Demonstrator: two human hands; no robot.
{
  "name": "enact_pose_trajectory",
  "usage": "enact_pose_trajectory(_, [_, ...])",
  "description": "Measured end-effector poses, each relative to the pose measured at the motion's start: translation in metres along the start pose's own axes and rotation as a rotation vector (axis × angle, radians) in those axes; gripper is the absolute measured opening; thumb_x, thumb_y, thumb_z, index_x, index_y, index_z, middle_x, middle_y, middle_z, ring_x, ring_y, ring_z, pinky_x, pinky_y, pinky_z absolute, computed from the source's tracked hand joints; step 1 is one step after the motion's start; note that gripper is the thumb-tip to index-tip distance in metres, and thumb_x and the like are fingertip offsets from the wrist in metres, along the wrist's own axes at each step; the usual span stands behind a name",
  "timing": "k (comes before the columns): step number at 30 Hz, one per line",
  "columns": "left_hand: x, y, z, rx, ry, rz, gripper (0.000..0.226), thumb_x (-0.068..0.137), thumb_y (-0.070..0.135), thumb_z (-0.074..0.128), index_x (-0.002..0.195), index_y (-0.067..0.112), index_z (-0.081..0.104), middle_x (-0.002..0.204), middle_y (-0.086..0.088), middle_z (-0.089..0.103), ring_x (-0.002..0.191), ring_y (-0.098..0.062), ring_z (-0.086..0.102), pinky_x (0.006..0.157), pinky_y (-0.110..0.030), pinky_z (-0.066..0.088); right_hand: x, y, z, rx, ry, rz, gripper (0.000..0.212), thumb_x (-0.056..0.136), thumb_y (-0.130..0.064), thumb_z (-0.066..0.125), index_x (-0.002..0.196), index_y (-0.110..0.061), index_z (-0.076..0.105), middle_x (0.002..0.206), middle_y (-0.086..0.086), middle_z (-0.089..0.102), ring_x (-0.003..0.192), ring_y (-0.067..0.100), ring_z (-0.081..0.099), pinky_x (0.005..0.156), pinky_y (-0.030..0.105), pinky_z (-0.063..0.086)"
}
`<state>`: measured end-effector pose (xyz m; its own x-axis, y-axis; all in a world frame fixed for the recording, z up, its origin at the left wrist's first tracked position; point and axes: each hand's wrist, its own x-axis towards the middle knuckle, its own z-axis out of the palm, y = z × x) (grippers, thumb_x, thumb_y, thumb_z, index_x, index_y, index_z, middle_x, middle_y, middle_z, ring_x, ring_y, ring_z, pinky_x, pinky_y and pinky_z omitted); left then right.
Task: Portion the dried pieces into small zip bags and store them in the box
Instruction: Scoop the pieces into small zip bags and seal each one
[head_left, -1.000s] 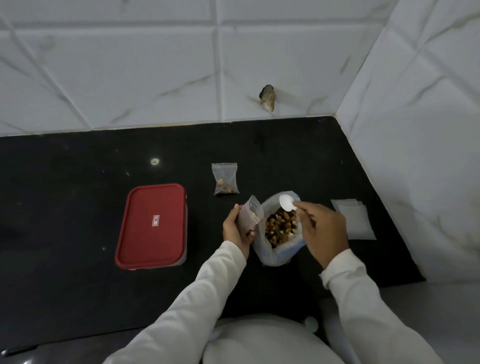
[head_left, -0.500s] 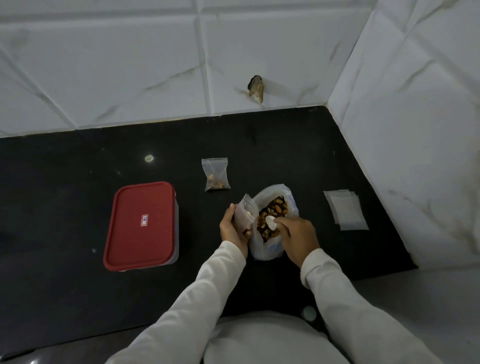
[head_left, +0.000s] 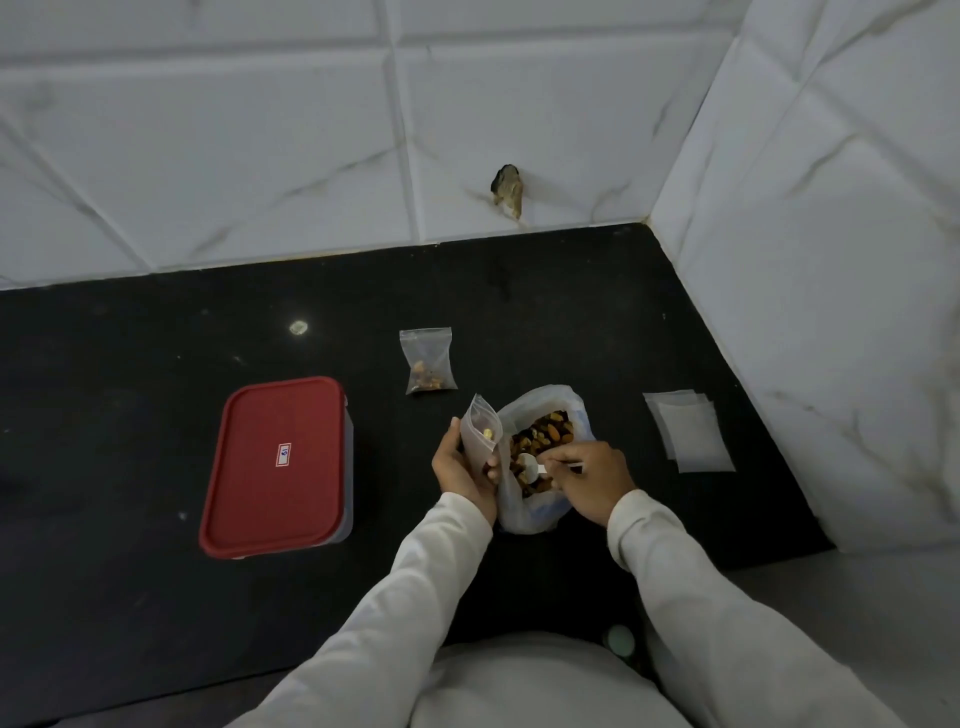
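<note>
Left to right on the black counter (head_left: 130, 597): a box (head_left: 278, 465) with its red lid on; a filled zip bag (head_left: 428, 361); the left hand (head_left: 462, 467) gripping an open zip bag (head_left: 480, 431); the right hand (head_left: 592, 480) pinching a white spoon (head_left: 530, 464) in the big bag (head_left: 535, 512) of dried pieces (head_left: 540, 436); empty bags (head_left: 688, 431).

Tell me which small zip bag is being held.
The zip bag gripped upright in the left hand. The filled bag lies flat behind it; the empty bags lie stacked to the right.
</note>
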<state>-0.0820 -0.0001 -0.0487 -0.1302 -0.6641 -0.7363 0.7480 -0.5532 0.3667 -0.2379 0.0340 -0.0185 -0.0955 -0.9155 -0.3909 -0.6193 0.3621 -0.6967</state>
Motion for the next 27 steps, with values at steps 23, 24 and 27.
enact_pose_trajectory(23, [0.003,0.011,-0.006,-0.001,-0.033,0.0,0.035,0.093,0.041,0.059,0.11,0.013,0.072,0.093,-0.009,0.071,0.075,-0.021,0.066,0.057,-0.028,0.054,-0.017,-0.012,-0.035,0.369,0.098,0.124,0.021,0.091,-0.015,0.063,0.097,-0.031,0.074,0.09,-0.005,0.072,0.09,0.011,0.067,0.075,0.022,0.05])
enact_pose_trajectory(24, [0.004,0.011,-0.007,0.008,-0.032,0.003,0.034,0.092,0.041,0.059,0.108,0.014,0.072,0.093,-0.009,0.07,0.075,-0.021,0.066,0.058,-0.028,0.053,-0.02,-0.019,-0.037,0.406,0.126,0.097,0.021,0.091,-0.014,0.062,0.096,-0.031,0.074,0.086,-0.004,0.072,0.088,0.012,0.068,0.076,0.023,0.051])
enact_pose_trajectory(27, [0.007,0.011,-0.009,0.021,-0.027,-0.005,0.032,0.092,0.042,0.059,0.105,0.015,0.072,0.093,-0.009,0.07,0.076,-0.021,0.065,0.06,-0.029,0.053,-0.027,-0.044,-0.037,0.448,0.165,-0.019,0.02,0.091,-0.014,0.063,0.099,-0.028,0.075,0.083,-0.003,0.073,0.082,0.012,0.069,0.078,0.027,0.055])
